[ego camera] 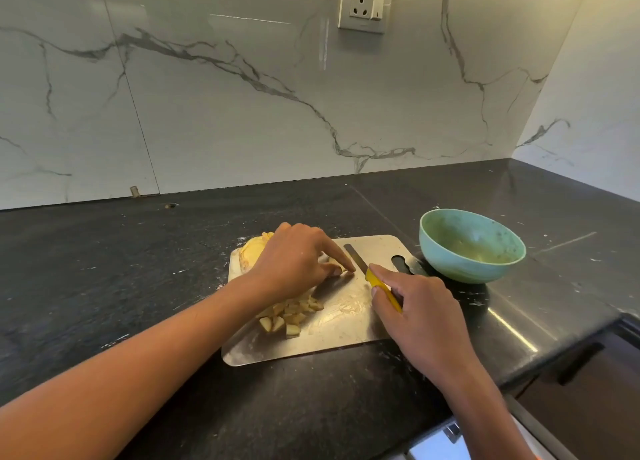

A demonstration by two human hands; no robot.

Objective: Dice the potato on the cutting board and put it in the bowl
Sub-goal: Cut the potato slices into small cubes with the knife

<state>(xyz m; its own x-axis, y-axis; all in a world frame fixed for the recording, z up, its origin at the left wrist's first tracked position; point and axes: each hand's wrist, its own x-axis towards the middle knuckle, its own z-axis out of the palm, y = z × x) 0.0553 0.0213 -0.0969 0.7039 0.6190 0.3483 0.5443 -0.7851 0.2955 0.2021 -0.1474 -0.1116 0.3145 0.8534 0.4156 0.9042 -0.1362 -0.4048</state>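
A steel cutting board (346, 335) lies on the dark counter. A pile of diced potato (289, 316) sits at its near left, partly under my left forearm. A larger uncut potato part (252, 253) lies at the board's far left corner. My left hand (294, 262) holds down a small potato piece (334, 265) with curled fingers, index finger stretched toward the blade. My right hand (415, 317) grips the yellow handle of a knife (367, 269), whose blade lies just right of that piece. The green bowl (472, 248) stands right of the board.
The marble backsplash rises behind the counter, with a wall socket (363, 4) high up. The counter's front edge runs diagonally at lower right, with drawers (588, 383) below. Crumbs and specks dot the dark counter (121, 269).
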